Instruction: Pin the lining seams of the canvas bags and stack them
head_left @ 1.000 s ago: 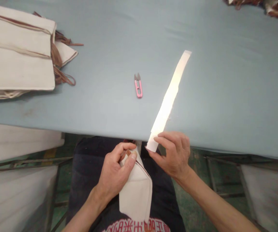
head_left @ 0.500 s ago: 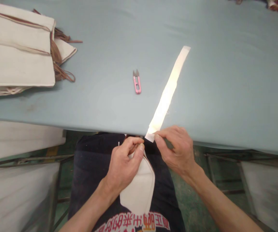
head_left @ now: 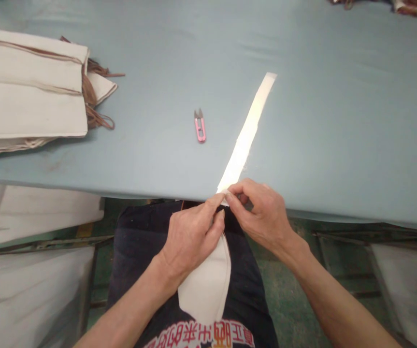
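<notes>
A long white strip (head_left: 242, 145), bright with reflected light, lies slantwise on the table with its near end at the front edge. My right hand (head_left: 261, 210) pinches that near end between thumb and forefinger. Close against it is my left hand (head_left: 194, 234), its index fingertip at the strip's end and its thumb just below. Under the left hand a cream cloth piece (head_left: 206, 290) with a stitched edge hangs over my dark apron (head_left: 132, 251); its upper part is hidden by the fingers. Pink-handled thread snips (head_left: 200, 126) rest left of the strip.
Folded cream cloth items (head_left: 30, 106) with brown cords (head_left: 97, 118) are stacked on the table's left. The blue-green table cover (head_left: 320, 135) ends just in front of my lap. Dark bundled material (head_left: 416, 7) shows at the far right. Metal frames stand below the table on both sides.
My left hand has moved up and right to the strip's near end, meeting my right hand. The right hand has shifted slightly left, still pinching there. The view has shifted a little.
</notes>
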`<action>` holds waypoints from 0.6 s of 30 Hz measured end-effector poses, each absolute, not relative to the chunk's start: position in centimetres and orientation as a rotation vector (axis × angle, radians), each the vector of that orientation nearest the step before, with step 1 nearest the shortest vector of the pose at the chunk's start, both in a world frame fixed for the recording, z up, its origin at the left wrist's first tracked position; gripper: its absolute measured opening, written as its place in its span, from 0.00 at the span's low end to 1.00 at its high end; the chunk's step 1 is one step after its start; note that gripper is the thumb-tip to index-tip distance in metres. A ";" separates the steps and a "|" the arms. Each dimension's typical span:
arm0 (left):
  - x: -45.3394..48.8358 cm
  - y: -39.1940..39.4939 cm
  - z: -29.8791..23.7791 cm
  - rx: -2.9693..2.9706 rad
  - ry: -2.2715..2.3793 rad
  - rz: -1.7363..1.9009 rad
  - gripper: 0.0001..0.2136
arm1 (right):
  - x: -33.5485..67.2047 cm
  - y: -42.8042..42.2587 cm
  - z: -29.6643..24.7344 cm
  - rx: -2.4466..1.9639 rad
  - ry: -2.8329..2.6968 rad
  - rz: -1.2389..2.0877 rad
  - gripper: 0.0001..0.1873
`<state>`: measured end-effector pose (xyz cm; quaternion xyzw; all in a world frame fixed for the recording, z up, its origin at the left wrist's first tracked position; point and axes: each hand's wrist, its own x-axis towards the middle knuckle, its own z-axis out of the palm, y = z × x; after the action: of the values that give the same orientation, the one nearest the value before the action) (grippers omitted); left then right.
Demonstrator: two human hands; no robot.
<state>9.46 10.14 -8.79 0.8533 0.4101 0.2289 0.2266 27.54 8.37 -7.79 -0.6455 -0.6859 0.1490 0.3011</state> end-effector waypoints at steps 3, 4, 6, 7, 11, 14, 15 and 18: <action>9.6 10.5 -9.0 2.438 1.117 0.583 0.12 | 27.8 8.6 -7.4 -1.775 -1.718 0.545 0.08; 9.5 10.5 -9.1 2.460 1.116 0.574 0.11 | 28.0 8.7 -7.3 -1.797 -1.672 0.605 0.08; 9.4 10.5 -9.3 2.487 1.122 0.577 0.10 | 28.3 8.9 -7.0 -1.825 -1.567 0.724 0.09; 9.3 10.5 -9.4 2.492 1.121 0.588 0.10 | 28.5 9.1 -6.9 -1.829 -1.515 0.773 0.10; 9.1 10.5 -9.3 2.449 1.106 0.614 0.10 | 28.9 9.5 -6.7 -1.856 -1.418 0.819 0.14; 9.3 10.6 -8.8 2.413 1.121 0.587 0.14 | 28.9 9.6 -6.7 -1.868 -1.432 0.809 0.14; 9.4 10.7 -8.7 2.418 1.114 0.550 0.16 | 28.9 9.6 -6.7 -1.866 -1.426 0.816 0.13; 9.7 11.2 -8.5 2.439 1.082 0.377 0.22 | 28.8 9.6 -6.9 -1.854 -1.354 0.859 0.13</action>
<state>9.69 11.17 -8.48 0.8826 0.3917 0.1365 0.2214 28.76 9.62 -6.88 -0.7118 -0.5199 0.3297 0.3382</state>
